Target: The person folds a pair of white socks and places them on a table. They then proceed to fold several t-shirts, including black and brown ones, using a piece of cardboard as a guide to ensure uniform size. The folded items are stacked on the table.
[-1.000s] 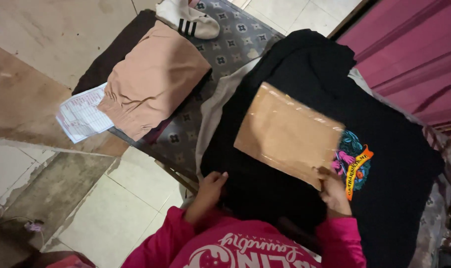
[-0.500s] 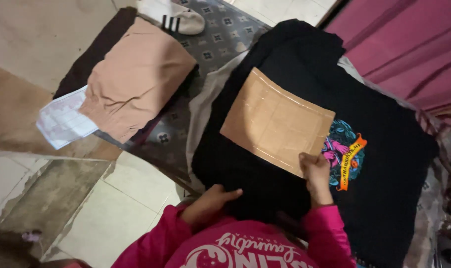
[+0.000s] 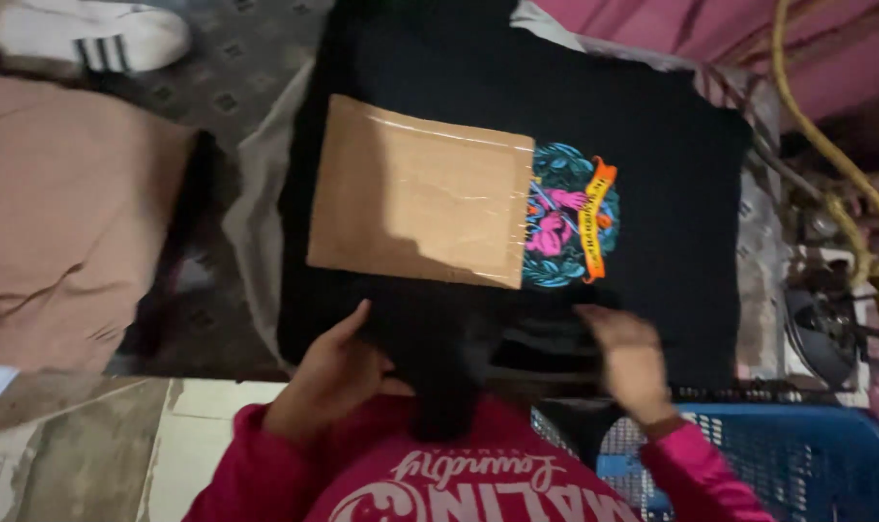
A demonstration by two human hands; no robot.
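My right hand (image 3: 631, 360) at five o'clock is smeared by motion blur, its fingers indistinct. The brown cardboard sheet (image 3: 422, 205) hides part of the colourful print (image 3: 567, 224) on the black shirt (image 3: 652, 126). At eleven o'clock, a white shoe (image 3: 91, 34) is cut off by the top edge. The blue basket (image 3: 797, 464) runs off at the bottom right.
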